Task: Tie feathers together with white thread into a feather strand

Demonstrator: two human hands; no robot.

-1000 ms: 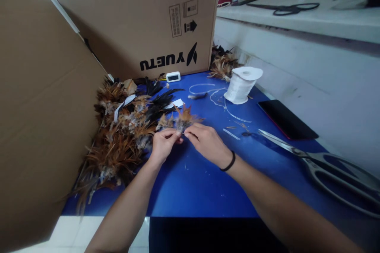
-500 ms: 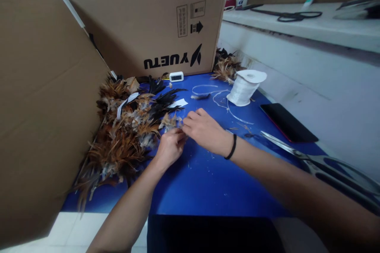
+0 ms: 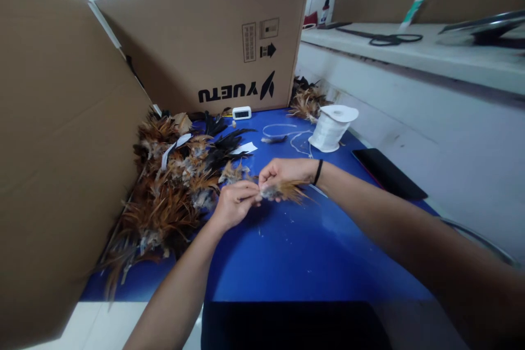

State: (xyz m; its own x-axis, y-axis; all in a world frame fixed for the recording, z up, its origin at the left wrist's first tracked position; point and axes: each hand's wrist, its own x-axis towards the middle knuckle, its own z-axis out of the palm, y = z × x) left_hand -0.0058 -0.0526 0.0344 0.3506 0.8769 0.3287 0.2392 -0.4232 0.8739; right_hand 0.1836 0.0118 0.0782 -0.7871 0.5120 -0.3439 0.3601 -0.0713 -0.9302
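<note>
My left hand [image 3: 235, 203] and my right hand [image 3: 283, 174] meet over the blue table top [image 3: 295, 251], fingers pinched. Between them they hold a small bunch of brown feathers [image 3: 287, 191], whose tips point right under my right hand. A big heap of brown and black feathers [image 3: 172, 186] lies just left of my hands. A white spool of string [image 3: 331, 128] stands behind my right wrist, with loose string [image 3: 287, 130] curling beside it.
Cardboard sheets [image 3: 53, 147] wall the left and the back. A small white timer [image 3: 241, 113] sits by the back box. A black phone [image 3: 388, 174] lies to the right. More feathers [image 3: 305, 101] lie at the back corner. Scissors [image 3: 385, 39] rest on the raised white ledge.
My right hand drew back from the heap and turned, and a bunch of brown feathers now sticks out beneath it. The view shifted, and the big scissors at right went mostly behind my arm.
</note>
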